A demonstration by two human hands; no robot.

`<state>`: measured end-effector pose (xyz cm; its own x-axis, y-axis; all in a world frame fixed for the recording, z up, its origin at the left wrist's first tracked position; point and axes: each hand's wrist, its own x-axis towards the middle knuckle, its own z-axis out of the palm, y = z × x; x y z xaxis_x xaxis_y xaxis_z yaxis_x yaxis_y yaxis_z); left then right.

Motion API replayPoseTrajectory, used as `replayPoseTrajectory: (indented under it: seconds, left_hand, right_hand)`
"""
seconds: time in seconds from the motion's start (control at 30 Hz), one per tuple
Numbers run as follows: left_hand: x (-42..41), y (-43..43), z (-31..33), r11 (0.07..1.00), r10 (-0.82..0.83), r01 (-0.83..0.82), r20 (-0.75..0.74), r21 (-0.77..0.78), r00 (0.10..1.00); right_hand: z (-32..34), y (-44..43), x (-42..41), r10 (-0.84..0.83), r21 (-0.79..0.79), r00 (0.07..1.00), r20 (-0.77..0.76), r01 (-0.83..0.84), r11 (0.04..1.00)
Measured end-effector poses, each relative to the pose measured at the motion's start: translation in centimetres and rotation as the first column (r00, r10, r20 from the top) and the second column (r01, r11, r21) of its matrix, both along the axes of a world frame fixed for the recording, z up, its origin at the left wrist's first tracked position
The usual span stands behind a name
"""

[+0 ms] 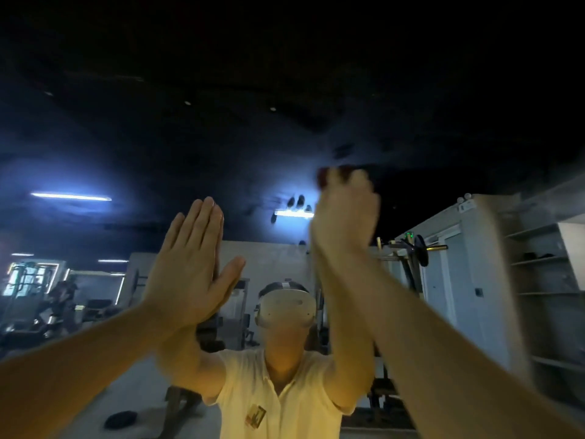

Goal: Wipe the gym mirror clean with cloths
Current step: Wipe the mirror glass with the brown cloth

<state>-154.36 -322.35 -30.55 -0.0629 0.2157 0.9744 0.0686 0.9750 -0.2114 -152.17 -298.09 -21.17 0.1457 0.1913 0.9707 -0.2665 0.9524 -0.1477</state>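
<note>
the right hand (pixel 343 217) is curling shut around a dark reddish cloth (pixel 329 177), only a blurred scrap of which is showing above the knuckles at about one o'clock from the middle of the view. the fist is pressing that cloth against the mirror (pixel 221 122), and its outline is smearing with motion blur. the left hand (pixel 190 264) is lying flat and open, fingers (pixel 202 223) together and pointing toward twelve o'clock, thumb spreading toward two o'clock, holding nothing; its palm is sitting against the glass at about nine o'clock from the fist, with its own reflection meeting it edge to edge. both forearms are reaching in from the lower corners, at seven and five o'clock. between them, the glass is reflecting the person in a pale short-sleeved shirt (pixel 285 400) with a white headset (pixel 286 308) worn on the head. around that reflection, the mirror is giving back a dim gym: a lit ceiling tube (pixel 71 196) at ten o'clock, a barbell rack (pixel 408 248) just right of the fist, and grey shelving (pixel 544 280) at three o'clock. a dark weight plate (pixel 120 419) is lying on the floor at seven o'clock.
</note>
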Motion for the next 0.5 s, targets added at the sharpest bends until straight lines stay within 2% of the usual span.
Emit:
replayPoseTrajectory:
  seconds: [0.07, 0.13, 0.17, 0.2, 0.27, 0.33, 0.37, 0.43, 0.5]
  left_hand:
    - [0.0, 0.0, 0.1, 1.0, -0.002, 0.002, -0.003, 0.005, 1.0]
    - [0.2, 0.0, 0.2, 1.0, -0.004, 0.003, 0.003, 0.01, 1.0]
    - [0.2, 0.0, 0.2, 1.0, -0.002, 0.002, 0.004, 0.008, 1.0]
    - [0.2, 0.0, 0.1, 1.0, 0.0, 0.0, 0.006, 0.003, 1.0]
    - [0.2, -0.1, 0.2, 1.0, 0.015, -0.015, 0.008, -0.007, 1.0]
    - [0.1, -0.2, 0.2, 0.999, 0.034, -0.034, 0.002, -0.01, 0.999]
    - [0.0, -0.2, 0.1, 0.999, 0.039, -0.039, -0.001, -0.012, 0.999]
    - [-0.1, -0.2, 0.0, 0.999, 0.036, -0.036, -0.012, -0.016, 0.999]
    - [0.1, -0.3, -0.1, 1.0, 0.018, -0.018, -0.013, -0.023, 1.0]
  right_hand:
    - [-2.6, -4.1, -0.1, 0.1, 0.234, 0.995, 0.019, -0.102, 0.967]
    - [-4.7, -5.2, 0.3, 0.035, 0.558, 0.998, 0.057, -0.061, 0.827]
    - [-4.5, -3.9, 0.5, -0.012, 0.67, 0.999, 0.045, -0.021, 0.742]
    - [-3.9, -2.1, 0.8, -0.075, 0.706, 0.997, 0.002, 0.052, 0.706]
    - [-1.6, 2.8, 0.6, -0.197, 0.564, 0.979, -0.059, 0.196, 0.802]
    - [0.6, 7.8, 0.5, -0.22, 0.253, 0.975, -0.044, 0.224, 0.941]
    - [1.2, 9.2, 0.2, -0.198, 0.121, 0.98, -0.015, 0.198, 0.973]
    - [1.8, 7.8, -0.2, -0.138, -0.063, 0.99, 0.034, 0.14, 0.988]
    - [0.8, 2.9, -0.3, -0.105, -0.146, 0.994, 0.01, 0.105, 0.984]
